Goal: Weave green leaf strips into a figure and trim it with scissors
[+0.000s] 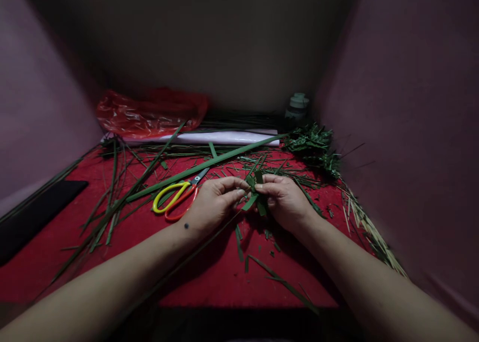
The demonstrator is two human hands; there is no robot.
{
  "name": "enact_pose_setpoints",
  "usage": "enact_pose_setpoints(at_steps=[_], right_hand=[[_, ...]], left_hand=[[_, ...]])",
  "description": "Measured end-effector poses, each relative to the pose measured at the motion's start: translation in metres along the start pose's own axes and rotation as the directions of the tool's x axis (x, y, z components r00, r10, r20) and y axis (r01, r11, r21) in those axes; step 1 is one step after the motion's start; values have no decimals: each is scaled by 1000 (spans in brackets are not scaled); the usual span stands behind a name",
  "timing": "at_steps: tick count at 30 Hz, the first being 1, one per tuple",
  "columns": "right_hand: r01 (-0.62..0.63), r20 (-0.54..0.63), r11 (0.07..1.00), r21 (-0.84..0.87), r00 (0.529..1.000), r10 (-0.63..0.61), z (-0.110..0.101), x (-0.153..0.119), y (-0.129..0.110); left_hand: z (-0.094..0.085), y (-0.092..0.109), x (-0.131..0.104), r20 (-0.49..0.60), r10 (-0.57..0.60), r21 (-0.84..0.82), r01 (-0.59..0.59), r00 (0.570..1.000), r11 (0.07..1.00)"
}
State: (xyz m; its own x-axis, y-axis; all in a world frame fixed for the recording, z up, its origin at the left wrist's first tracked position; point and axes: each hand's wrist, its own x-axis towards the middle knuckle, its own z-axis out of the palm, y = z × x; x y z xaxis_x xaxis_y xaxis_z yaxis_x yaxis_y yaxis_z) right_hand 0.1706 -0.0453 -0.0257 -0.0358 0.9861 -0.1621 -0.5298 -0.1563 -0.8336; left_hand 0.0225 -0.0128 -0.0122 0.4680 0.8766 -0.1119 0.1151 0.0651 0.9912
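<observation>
Both hands meet over the middle of a red-covered table. Between them is a small folded piece of green leaf strips (pixel 255 194), with short ends sticking out. My right hand (pixel 281 198) pinches it from the right between thumb and fingers. From the other side, my left hand (pixel 220 198) closes thumb and forefinger at its edge; a thin strip trails from there under the left forearm. Just left of my left hand lie scissors (pixel 172 198) with one yellow and one red handle, blades pointing away. A long green leaf strip (pixel 209 163) runs behind them.
At the back lie a red plastic bag (pixel 145 113) and a white roll (pixel 224 138). A bottle (pixel 297 106) and a dark green leafy bundle (pixel 312 145) are back right. A black flat object (pixel 45 214) sits left. Leaf scraps litter the red cloth (pixel 209 287); pink walls flank both sides.
</observation>
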Motion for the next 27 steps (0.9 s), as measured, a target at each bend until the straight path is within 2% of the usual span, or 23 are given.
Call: enact_pose_setpoints(at_steps=[3, 13, 16, 18, 20, 25, 27], right_hand=[[8, 20, 1000, 24, 1000, -8, -1, 1, 2], [-62, 88, 994, 92, 995, 54, -5, 5, 6], [-89, 113, 991, 103, 991, 78, -5, 5, 5], [-100, 115, 989, 112, 989, 87, -4, 4, 4], [-109, 116, 986, 123, 989, 94, -3, 4, 3], [-98, 158, 993, 60, 984, 88, -2, 2, 1], [-84, 174, 996, 38, 982, 77, -2, 2, 0]], left_hand=[[-1, -2, 0, 6, 57, 76, -57, 998, 995], [4, -9, -2, 9, 87, 76, -87, 996, 993], [4, -9, -5, -14, 183, 241, -174, 983, 955], [4, -9, -7, -22, 291, 372, -262, 956, 890], [4, -8, -8, -13, 354, 434, -314, 935, 844], [3, -7, -7, 23, 253, 348, -245, 967, 905], [3, -7, -8, 16, 266, 361, -253, 964, 898]])
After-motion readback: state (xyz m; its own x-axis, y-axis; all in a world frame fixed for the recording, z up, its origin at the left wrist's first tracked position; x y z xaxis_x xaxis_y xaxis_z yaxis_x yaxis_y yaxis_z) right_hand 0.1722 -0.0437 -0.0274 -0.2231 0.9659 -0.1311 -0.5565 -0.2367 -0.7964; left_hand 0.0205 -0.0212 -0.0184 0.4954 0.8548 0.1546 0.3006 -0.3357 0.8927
